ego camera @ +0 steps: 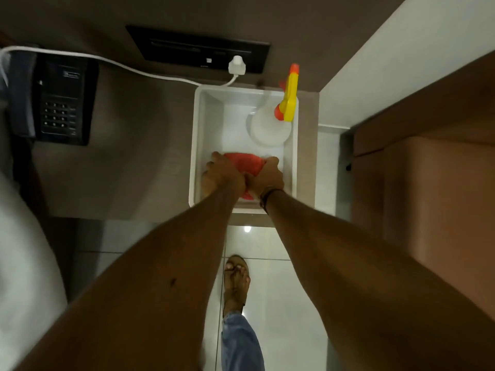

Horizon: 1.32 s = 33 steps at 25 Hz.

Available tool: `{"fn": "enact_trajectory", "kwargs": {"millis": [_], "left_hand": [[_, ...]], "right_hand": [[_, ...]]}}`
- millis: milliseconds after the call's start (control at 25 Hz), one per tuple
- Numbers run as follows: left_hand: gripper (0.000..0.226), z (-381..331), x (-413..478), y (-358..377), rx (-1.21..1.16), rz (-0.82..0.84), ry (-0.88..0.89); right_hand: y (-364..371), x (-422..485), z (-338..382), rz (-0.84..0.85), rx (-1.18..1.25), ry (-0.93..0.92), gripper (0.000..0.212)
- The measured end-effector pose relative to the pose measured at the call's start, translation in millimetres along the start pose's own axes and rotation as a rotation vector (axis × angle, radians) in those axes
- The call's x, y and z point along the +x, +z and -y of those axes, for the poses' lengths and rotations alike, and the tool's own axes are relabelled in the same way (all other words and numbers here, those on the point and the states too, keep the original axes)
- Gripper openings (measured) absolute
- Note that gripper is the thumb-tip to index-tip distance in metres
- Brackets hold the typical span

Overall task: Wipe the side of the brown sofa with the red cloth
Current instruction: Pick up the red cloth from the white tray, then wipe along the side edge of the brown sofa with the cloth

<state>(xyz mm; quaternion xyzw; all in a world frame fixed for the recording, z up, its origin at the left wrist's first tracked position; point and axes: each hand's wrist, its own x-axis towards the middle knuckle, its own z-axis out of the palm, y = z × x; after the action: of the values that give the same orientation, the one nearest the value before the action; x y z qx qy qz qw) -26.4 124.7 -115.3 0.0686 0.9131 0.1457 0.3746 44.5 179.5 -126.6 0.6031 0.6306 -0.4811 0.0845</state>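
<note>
The red cloth lies bunched in the near part of a white plastic tub that sits on a brown side table. My left hand and my right hand are both inside the tub, closed on the cloth from either side. Part of the cloth shows between and below my wrists. The brown sofa stands at the right, its side facing the tub across a narrow gap.
A white spray bottle with a yellow and orange trigger stands in the tub's far right corner. A black desk phone sits at the left. A white plug and cable run from a black socket panel. My sandalled foot is on glossy white tiles.
</note>
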Motion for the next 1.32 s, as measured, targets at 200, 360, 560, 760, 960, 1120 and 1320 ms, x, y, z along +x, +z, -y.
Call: {"fn": "enact_trajectory", "kwargs": {"millis": [200,360,560,760,960,1120,1320], "left_hand": [[0.061,19,-17,-41,-0.550,0.164,-0.056],[0.050,49,-103,-76,-1.011,0.554,-0.080],[0.052,88,-222,-50,-1.260,0.753,-0.122],[0.059,147,-324,31,-1.256,0.812,-0.167],[0.048,181,-425,120,-1.357,0.912,-0.238],[0.050,193,-478,205,-1.441,0.873,-0.307],[0.042,220,-480,345,-1.516,0.714,-0.242]], "right_hand": [[-38,-31,16,0.067,0.145,-0.064,0.041],[-77,-121,2,0.212,0.450,-0.116,0.032],[-104,-235,-74,0.224,0.613,-0.190,0.034],[-126,-321,-196,0.094,0.551,-0.139,0.040],[-157,-366,-320,-0.013,0.489,-0.095,0.047],[-186,-367,-408,-0.082,0.408,-0.125,0.049],[-244,-333,-564,-0.295,-0.559,-0.561,0.054]]}}
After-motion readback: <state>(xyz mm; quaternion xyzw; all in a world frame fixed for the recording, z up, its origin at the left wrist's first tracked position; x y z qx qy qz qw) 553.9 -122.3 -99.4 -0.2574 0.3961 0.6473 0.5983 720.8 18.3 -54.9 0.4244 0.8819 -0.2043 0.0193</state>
